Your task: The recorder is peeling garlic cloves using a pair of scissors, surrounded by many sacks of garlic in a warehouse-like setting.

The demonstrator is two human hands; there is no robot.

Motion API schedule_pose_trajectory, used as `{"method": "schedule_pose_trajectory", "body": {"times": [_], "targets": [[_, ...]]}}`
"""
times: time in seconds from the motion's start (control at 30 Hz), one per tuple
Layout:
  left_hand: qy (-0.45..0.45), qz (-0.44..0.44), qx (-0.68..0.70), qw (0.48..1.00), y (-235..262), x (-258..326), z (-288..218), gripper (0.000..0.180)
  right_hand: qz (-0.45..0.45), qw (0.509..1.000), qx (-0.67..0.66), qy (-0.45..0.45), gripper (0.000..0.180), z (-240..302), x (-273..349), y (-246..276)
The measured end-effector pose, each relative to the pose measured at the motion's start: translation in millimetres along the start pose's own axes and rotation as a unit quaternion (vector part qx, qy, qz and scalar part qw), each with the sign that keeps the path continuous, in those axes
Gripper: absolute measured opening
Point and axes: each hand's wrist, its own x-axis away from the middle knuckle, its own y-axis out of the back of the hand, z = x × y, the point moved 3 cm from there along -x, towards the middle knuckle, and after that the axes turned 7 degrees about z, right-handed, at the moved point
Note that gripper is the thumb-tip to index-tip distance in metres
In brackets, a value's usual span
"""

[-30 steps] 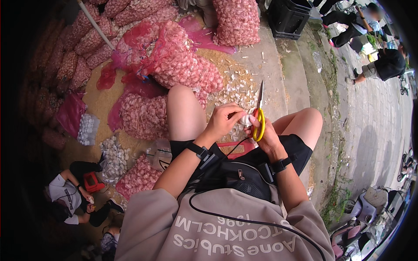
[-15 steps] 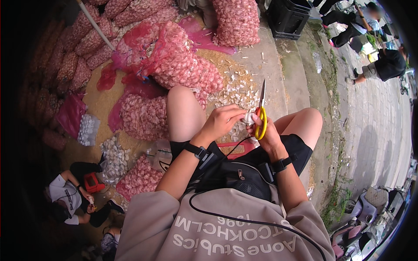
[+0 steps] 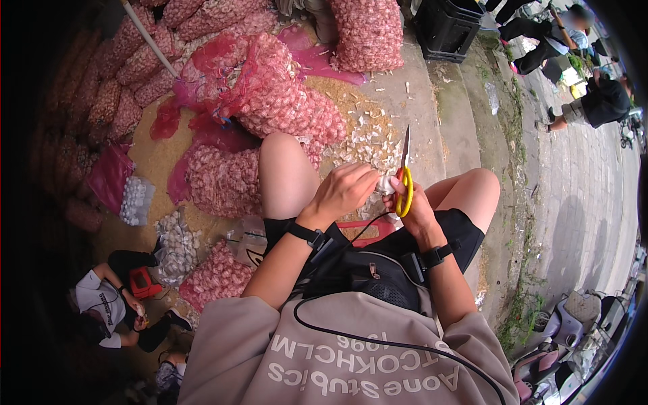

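Note:
Between my two hands, above my lap, is a white garlic bulb (image 3: pixel 385 185). My left hand (image 3: pixel 345 192) has its fingers closed at the left side of the bulb, the back of the hand upward. My right hand (image 3: pixel 420 210) is wrapped round yellow-handled scissors (image 3: pixel 405 192), blades pointing away from me. Its thumb also presses on the garlic bulb. The left fingertips are partly hidden behind the hand, so what exactly they pinch there is hard to see. White garlic peelings (image 3: pixel 372 140) are scattered on the ground beyond my hands.
Pink net sacks of garlic (image 3: pixel 283 88) fill the ground ahead and left. A clear bag of white bulbs (image 3: pixel 177 246) lies left, near a seated person (image 3: pixel 108 297) with a red box (image 3: pixel 144 282). A black crate (image 3: pixel 449 30) stands far right; scooters (image 3: pixel 567 320) are at right.
My left hand has rolled over slightly at the bulb, showing more of its back and knuckles. My right hand with the scissors has stayed almost still.

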Motion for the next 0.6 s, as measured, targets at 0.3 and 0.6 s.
{"method": "schedule_pose_trajectory", "body": {"times": [0.3, 0.6], "targets": [[0.061, -0.056, 0.005, 0.997, 2, 3, 8, 0.01, 0.012, 1.0, 0.026, -0.006, 0.03, -1, 1, 1], [0.147, -0.014, 0.316, 0.937, -3, 6, 21, 0.029, 0.096, 0.995, 0.015, 0.03, 0.042, 5, 6, -8]]}}
